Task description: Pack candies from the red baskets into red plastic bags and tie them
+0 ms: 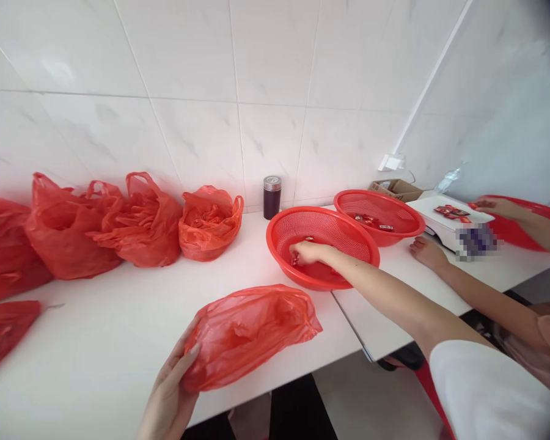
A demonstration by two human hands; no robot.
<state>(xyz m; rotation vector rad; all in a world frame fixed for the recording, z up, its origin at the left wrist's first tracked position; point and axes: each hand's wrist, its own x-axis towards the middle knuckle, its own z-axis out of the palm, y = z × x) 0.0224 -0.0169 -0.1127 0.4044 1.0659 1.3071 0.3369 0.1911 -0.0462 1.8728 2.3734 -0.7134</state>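
My left hand grips the near end of a red plastic bag that lies flat on the white table at its front edge. My right arm, in a white sleeve, stretches out into a red perforated basket. There my right hand has its fingers curled down on a small red packet at the basket's bottom.
Several filled red bags line the tiled wall at the left. A dark jar stands by the wall. A second red basket holds packets. Another person's hands rest near a white scale at the right.
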